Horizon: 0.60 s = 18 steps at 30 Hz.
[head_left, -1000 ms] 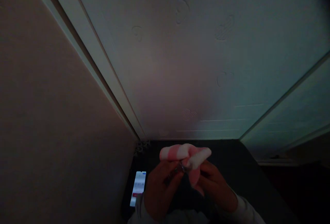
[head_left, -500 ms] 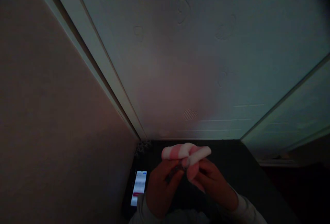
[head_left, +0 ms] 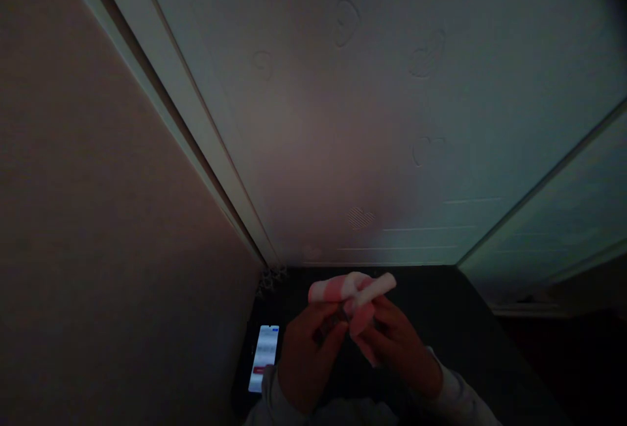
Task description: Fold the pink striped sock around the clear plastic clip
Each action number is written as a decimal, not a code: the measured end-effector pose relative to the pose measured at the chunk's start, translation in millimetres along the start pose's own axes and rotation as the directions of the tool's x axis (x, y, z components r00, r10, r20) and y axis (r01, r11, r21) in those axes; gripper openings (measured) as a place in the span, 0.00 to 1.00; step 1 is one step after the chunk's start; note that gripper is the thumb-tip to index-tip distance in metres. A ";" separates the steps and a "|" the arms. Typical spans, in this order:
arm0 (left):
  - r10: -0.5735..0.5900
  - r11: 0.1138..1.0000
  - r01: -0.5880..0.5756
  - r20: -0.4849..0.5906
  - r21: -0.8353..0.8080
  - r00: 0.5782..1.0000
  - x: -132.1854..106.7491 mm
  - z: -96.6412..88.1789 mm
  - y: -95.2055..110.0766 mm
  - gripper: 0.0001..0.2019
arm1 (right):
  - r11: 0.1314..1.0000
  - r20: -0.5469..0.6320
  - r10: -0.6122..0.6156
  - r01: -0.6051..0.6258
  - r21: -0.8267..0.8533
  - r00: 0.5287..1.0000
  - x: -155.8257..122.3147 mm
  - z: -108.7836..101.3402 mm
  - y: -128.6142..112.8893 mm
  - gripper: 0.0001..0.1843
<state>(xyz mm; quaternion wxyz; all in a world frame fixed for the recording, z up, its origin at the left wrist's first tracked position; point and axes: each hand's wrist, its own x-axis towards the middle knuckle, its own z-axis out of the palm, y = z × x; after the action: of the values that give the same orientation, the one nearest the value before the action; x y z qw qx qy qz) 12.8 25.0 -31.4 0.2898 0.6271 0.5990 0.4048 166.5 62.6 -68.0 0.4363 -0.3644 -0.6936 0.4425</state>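
Between my hands is a pink-and-white striped soft cloth piece (head_left: 334,289), folded over itself, with a pale rolled strip (head_left: 375,289) crossing it toward the upper right. My left hand (head_left: 308,347) is closed, thumb and fingers pinching its lower left side. My right hand (head_left: 404,344) grips it from the right, with a pink flap hanging down beside the fingers. What lies between the fingertips at the middle is too dark to make out. Both hands are above a dark tabletop (head_left: 450,321).
A lit phone (head_left: 263,354) lies left of my left hand, partly covered by my sleeve. Small grey objects (head_left: 269,277) sit in the far left corner. A pale panel with embossed hearts (head_left: 362,151) stands behind the tabletop, and a brownish wall (head_left: 122,217) rises on the left.
My right hand has shifted slightly left, toward my left hand. The pale strip has tilted more steeply and the pink flap has moved left with it.
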 end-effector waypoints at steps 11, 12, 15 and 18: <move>-0.059 0.998 0.060 -0.028 0.034 0.998 -1.2 4.6 -4.5 0.08 | 0.998 -0.018 -0.034 0.033 -0.060 0.999 -0.3 2.9 4.8 0.05; -0.071 0.997 0.072 -0.023 0.021 0.997 -1.4 5.3 -5.0 0.09 | 0.999 -0.031 -0.025 0.024 -0.049 0.999 -1.2 4.2 6.0 0.05; -0.080 0.995 0.080 0.012 -0.061 0.997 -2.2 6.4 -7.0 0.12 | 0.999 -0.070 0.038 -0.038 0.010 0.997 -4.5 8.1 9.5 0.05; -0.083 0.985 0.086 0.020 -0.149 0.996 -3.3 7.4 -10.7 0.13 | 0.989 -0.102 0.128 -0.119 0.091 0.986 -7.9 10.8 13.3 0.08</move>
<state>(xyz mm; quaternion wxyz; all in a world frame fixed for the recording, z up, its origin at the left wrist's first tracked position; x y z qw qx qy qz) 13.7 23.9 -44.8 0.3573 0.5803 0.5909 0.4317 160.9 56.9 -85.1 0.4600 -0.4112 -0.6256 0.4775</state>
